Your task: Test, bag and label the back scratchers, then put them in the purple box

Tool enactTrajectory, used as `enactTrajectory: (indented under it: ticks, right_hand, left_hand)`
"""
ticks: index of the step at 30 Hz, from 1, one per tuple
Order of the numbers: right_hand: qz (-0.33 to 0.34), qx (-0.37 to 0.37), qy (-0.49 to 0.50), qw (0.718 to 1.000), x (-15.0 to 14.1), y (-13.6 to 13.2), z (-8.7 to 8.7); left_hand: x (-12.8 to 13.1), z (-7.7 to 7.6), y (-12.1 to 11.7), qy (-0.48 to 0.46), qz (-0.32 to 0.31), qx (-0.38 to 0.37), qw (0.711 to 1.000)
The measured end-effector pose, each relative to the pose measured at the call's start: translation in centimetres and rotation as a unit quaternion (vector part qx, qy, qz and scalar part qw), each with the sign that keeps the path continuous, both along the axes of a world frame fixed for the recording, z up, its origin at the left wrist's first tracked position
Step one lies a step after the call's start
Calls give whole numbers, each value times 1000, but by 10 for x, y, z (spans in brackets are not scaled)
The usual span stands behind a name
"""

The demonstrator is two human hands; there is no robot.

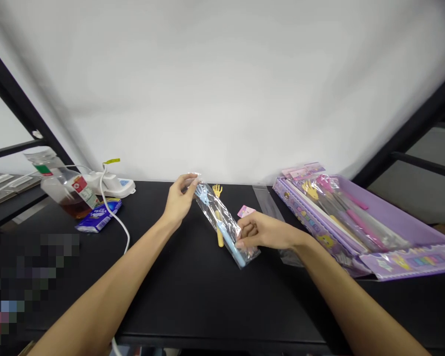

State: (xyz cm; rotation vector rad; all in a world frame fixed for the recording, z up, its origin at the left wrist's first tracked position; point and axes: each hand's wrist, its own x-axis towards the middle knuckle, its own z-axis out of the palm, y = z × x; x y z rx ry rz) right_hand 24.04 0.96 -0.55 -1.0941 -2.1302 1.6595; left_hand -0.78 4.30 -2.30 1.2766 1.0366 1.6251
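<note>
A light-blue back scratcher (pixel 228 237) with a hand-shaped head lies inside a clear plastic sleeve (pixel 212 213), slanting across the middle of the black table. My left hand (pixel 181 198) pinches the sleeve's upper end, beside the blue head. Lower down, my right hand (pixel 261 230) has its fingers curled and closed on the sleeve's right edge near the handle. Partly behind the sleeve lies a yellow back scratcher (pixel 220 238), its small hand showing above. A pink card (pixel 245 211) is just above my right hand.
At right stands a purple display box (pixel 385 212) with several bagged back scratchers. An empty clear sleeve (pixel 269 201) lies left of it. On the left are a jar of dark liquid (pixel 68 190), a blue packet (pixel 99 216), a power strip (pixel 120 188) and a white cable (pixel 115 216).
</note>
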Motion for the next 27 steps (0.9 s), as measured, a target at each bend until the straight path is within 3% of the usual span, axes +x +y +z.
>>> enactTrajectory:
  ticks: [4,8,13,18,21,23,25,27]
  right_hand:
    - [86,-21,-50,995,6,-4,8]
    - [125,-26,-91,988,11,-6,12]
    - [111,-4,-131,985,16,-4,12]
    - [82,11,-146,986,22,-3,15]
    - [31,55,-131,989,25,0,18]
    - [-54,126,-97,986,25,4,16]
    - [-157,226,-84,958,24,10,10]
    - [-218,318,-116,915,23,16,1]
  left_hand:
    - [-2,-2,0,-5,18,-20,1000]
    - [3,1,-6,-10,-4,-38,999]
    - [3,-3,-5,31,-12,-46,998]
    - [3,-5,-8,106,-85,4,991]
    - [3,-6,-10,180,-106,36,977]
    - [3,-7,-11,204,-124,49,970]
    - [4,-8,-11,218,-126,55,966]
    - [6,-9,-11,235,-108,50,965]
